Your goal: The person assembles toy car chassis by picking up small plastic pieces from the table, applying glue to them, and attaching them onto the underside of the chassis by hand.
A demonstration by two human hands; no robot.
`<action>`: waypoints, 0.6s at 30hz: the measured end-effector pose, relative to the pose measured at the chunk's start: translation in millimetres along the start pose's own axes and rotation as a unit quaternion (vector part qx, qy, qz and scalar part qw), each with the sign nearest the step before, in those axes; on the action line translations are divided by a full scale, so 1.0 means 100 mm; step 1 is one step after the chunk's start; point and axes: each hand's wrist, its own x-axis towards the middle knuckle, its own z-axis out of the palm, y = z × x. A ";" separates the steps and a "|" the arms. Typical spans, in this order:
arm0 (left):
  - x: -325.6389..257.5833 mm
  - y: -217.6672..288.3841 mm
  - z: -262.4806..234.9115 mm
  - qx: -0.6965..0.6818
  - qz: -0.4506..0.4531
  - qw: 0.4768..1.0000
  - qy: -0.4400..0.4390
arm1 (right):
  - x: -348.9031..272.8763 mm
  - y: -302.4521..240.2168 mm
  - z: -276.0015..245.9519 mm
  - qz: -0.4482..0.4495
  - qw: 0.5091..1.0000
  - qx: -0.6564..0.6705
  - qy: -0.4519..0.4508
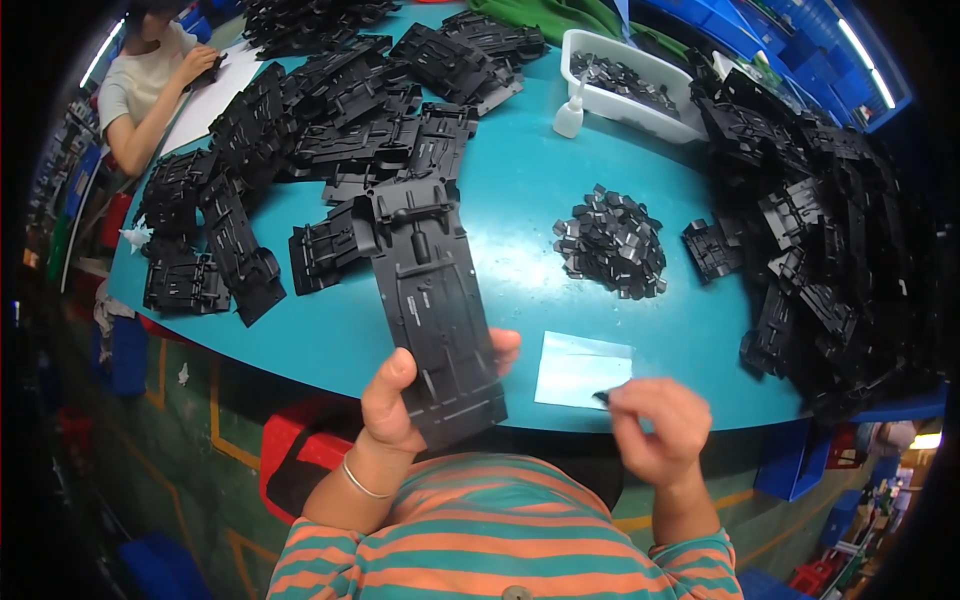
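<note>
My left hand is wrapped round the near end of a long black moulded plastic car chassis, thumb on one side and fingertips on the other. The chassis is tilted up over the table edge, its ribbed face toward me. In a pinch, my right hand holds a small black plastic piece by the fingertips, just over a white sheet of paper. Beyond the paper lies a heap of small black plastic pieces, which look similar to the pinched one.
Piles of black chassis cover the table's left side and right side. A white bin of small black parts stands at the back, beside a small white bottle. Another person sits at the far left. A red stool is below.
</note>
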 end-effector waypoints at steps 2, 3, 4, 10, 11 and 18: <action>0.01 -0.07 0.02 0.004 0.007 1.000 0.004 | -0.05 -0.10 0.15 -0.024 0.998 0.041 0.031; 0.01 -0.11 0.01 0.004 0.013 1.000 0.004 | -0.06 -0.13 0.23 -0.029 0.998 0.043 0.031; 0.02 -0.13 -0.02 0.008 0.010 1.000 0.020 | -0.06 -0.15 0.31 -0.034 0.998 0.046 0.030; -0.01 -0.15 -0.06 0.033 0.001 0.999 0.033 | -0.02 -0.16 0.51 -0.055 0.998 0.038 0.022; -0.01 -0.15 -0.06 0.034 0.001 0.999 0.035 | -0.02 -0.16 0.52 -0.063 0.997 0.034 0.009; -0.02 -0.15 -0.07 0.030 -0.012 0.999 0.031 | -0.04 -0.14 0.56 -0.075 0.996 0.035 -0.011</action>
